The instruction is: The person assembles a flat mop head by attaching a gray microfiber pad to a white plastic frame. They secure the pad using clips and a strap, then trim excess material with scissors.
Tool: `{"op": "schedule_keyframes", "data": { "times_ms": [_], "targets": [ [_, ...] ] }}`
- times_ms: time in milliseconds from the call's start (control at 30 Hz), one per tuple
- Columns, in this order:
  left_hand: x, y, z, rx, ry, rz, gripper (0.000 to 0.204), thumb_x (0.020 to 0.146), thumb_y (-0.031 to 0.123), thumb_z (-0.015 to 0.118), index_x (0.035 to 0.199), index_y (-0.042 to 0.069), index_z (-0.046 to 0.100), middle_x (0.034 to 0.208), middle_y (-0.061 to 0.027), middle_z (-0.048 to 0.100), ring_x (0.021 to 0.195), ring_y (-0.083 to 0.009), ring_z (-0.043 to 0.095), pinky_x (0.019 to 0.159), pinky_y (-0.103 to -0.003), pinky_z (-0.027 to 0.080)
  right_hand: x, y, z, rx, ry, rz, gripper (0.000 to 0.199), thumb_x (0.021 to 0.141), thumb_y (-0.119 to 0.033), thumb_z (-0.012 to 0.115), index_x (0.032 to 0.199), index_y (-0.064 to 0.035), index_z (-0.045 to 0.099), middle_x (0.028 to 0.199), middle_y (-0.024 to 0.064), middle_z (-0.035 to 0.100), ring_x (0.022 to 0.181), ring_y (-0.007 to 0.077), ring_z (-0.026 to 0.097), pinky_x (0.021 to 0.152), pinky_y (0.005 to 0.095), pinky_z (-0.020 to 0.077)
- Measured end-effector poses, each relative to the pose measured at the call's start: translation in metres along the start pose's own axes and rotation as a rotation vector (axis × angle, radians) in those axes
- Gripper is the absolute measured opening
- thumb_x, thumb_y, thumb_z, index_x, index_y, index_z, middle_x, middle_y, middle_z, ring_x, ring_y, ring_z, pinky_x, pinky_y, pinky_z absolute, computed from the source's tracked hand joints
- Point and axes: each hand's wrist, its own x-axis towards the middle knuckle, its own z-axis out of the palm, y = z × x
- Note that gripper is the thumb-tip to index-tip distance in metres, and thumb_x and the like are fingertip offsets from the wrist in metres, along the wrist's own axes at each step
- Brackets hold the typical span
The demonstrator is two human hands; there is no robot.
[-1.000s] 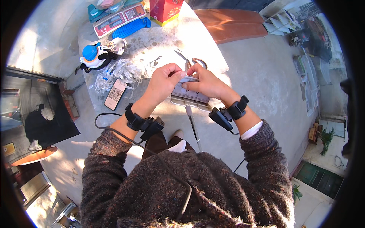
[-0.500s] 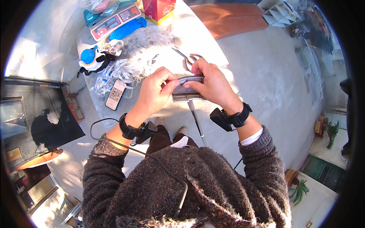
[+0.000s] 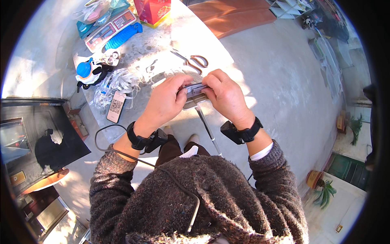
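Note:
Between my hands is a flat grey head [image 3: 195,101] on a slim metal pole [image 3: 206,127], like that of a mop. The pole slants down toward the floor near my feet. My left hand [image 3: 165,97] is closed at one end of the head, thumb and fingers pinching its grey edge strip [image 3: 196,88]. At the other end my right hand [image 3: 226,96] pinches the same strip, thumb in front and fingers behind. Just beyond my hands, scissors [image 3: 191,61] with brown handles lie on the table.
The pale table [image 3: 158,42] holds a pile of clear plastic strips [image 3: 122,81], a phone [image 3: 116,106], a plush toy [image 3: 90,72], a scale [image 3: 110,31], a blue knitted piece [image 3: 124,35] and a red box [image 3: 152,11]. A cable [image 3: 162,168] runs across my sweater from my left wrist.
My view has shifted, so the table things sit lower-left. My right hand has moved off the scissors' handles in view, and the head is turned, showing more of its grey inner side.

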Motion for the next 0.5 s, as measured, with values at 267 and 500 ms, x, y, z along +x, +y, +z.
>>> {"op": "schedule_keyframes", "data": {
  "times_ms": [267,500],
  "targets": [
    [0.005,-0.004,0.0,0.064,-0.11,-0.071,0.013,0.084,0.007,0.06,0.095,0.003,0.066,0.084,-0.012,0.063,0.077,-0.0288,0.061,0.069,-0.035,0.048,-0.015,0.005,0.014,-0.04,0.147,-0.071,0.019,0.071,-0.002,0.066,0.088,-0.0083,0.06,0.095,0.0064,0.059,0.087,0.0271,0.06,0.07,0.0356,0.0525],
    [-0.002,-0.006,0.011,-0.02,-0.06,-0.104,0.012,0.084,0.005,0.061,0.095,0.002,0.066,0.081,-0.0112,0.061,0.072,-0.0257,0.06,0.065,-0.032,0.047,-0.022,0.011,0.019,-0.075,0.054,-0.104,0.019,0.072,-0.003,0.066,0.09,-0.0064,0.06,0.099,0.007,0.058,0.089,0.0268,0.06,0.071,0.0358,0.0526]
  ]
}}
